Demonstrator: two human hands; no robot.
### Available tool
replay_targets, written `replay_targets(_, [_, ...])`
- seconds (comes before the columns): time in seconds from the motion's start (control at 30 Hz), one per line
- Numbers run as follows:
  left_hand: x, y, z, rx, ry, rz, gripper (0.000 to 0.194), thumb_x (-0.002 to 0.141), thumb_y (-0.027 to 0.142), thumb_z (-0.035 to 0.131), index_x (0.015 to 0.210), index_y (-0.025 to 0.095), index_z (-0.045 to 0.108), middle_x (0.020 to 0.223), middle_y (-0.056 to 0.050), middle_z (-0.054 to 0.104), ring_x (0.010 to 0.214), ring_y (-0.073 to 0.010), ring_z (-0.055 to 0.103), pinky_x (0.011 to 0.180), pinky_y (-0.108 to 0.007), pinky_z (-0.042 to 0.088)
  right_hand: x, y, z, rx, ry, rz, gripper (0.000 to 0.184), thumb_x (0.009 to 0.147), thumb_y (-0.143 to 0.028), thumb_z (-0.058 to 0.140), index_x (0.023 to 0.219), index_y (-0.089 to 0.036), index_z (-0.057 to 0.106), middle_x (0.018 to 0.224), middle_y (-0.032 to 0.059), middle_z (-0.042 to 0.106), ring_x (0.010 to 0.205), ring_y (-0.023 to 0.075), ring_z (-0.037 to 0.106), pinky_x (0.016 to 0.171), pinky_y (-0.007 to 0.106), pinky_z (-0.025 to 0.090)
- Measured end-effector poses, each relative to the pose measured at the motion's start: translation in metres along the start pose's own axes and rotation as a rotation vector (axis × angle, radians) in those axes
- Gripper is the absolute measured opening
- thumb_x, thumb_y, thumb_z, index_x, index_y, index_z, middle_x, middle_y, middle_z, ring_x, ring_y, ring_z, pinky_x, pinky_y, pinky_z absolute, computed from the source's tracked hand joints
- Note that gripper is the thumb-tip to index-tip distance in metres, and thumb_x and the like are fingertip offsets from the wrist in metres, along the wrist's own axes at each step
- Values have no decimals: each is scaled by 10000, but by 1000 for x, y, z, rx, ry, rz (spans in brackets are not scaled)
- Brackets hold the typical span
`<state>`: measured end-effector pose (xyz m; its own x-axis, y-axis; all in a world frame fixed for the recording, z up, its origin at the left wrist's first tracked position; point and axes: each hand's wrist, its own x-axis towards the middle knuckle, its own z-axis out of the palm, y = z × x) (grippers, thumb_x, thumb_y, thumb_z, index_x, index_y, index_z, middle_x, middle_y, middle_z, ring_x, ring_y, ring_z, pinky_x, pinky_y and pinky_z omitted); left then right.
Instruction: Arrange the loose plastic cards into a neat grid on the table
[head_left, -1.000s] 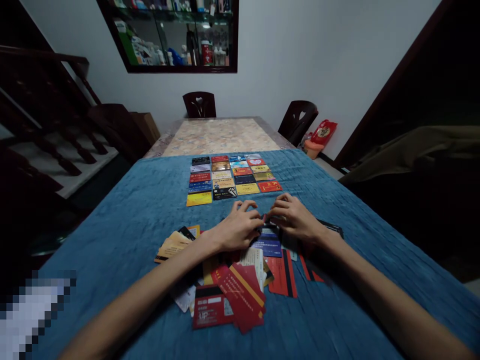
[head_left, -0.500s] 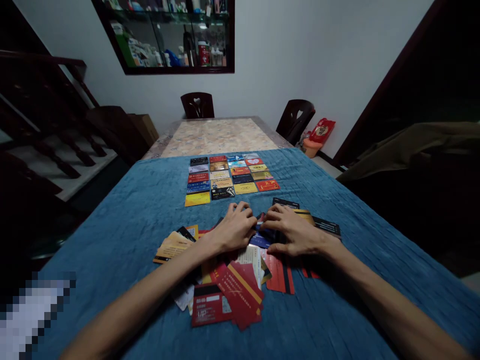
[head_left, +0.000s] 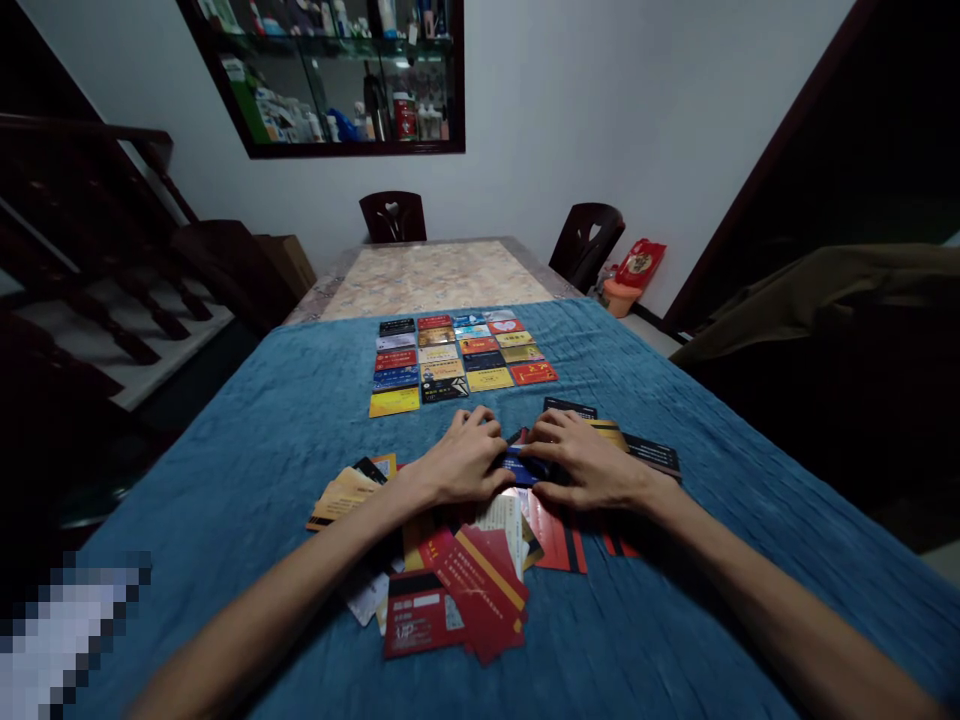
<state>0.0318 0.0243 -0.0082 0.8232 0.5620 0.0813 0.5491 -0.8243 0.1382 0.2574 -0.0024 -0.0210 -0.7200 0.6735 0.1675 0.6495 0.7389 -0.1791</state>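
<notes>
A: Blue card (head_left: 517,465) position?
B: Between left hand (head_left: 466,455) and right hand (head_left: 576,460), partly covered, amid loose cards (head_left: 480,590). Card rows (head_left: 465,362) lie beyond.
A: Grip?
B: Both hands curled, apart; cannot tell whether either clamps the blue card.

1. The left hand (head_left: 469,455) and right hand (head_left: 577,462) flank a blue card (head_left: 523,468), probably both touching it.
2. Red cards (head_left: 487,585) overlap nearer the camera on a blue cloth (head_left: 637,640).
3. Beyond the hands, card rows (head_left: 484,361) lie neatly arranged.
</notes>
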Motion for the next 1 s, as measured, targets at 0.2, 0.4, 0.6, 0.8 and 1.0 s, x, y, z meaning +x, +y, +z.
replay_targets(0.2, [-1, 0, -4, -45, 20, 10, 230, 883, 364, 657, 984, 170, 728, 988, -101, 691, 1151, -293, 493, 935, -453, 394, -1, 3, -1, -2, 102, -26, 277, 908, -355, 566, 1067, -191, 723, 1008, 102, 703, 975, 252, 525, 891, 447, 379])
replay_targets(0.4, [0, -2, -5, -33, 56, 22, 183, 928, 288, 585, 928, 180, 734, 936, -85, 674, 1032, -244, 514, 885, -395, 409, 0, 10, 5, -20, 199, -24, 267, 967, -370, 522, 1043, -203, 715, 954, 77, 716, 944, 232, 550, 883, 421, 365])
replay_targets(0.6, [2, -6, -7, -31, 114, 43, 222, 953, 187, 502, 890, 180, 715, 864, -69, 658, 937, -214, 512, 820, -351, 399, 0, 20, 15, -78, 277, 11, 255, 1006, -332, 480, 1037, -221, 707, 880, 62, 722, 926, 222, 558, 844, 387, 347])
replay_targets(0.8, [2, -11, -5, 7, 176, 35, 228, 948, 147, 477, 899, 166, 698, 868, -71, 681, 942, -217, 524, 798, -354, 374, 0, 26, 20, -109, 311, 71, 172, 969, -234, 521, 933, -205, 687, 847, 56, 720, 910, 220, 559, 809, 378, 330])
replay_targets(1.0, [2, -14, -3, -32, 235, -14, 210, 922, 127, 501, 885, 169, 703, 841, -64, 697, 956, -230, 539, 807, -371, 371, 1, 23, 20, -79, 357, 94, 150, 961, -245, 541, 916, -200, 677, 855, 59, 720, 894, 218, 569, 806, 377, 336])
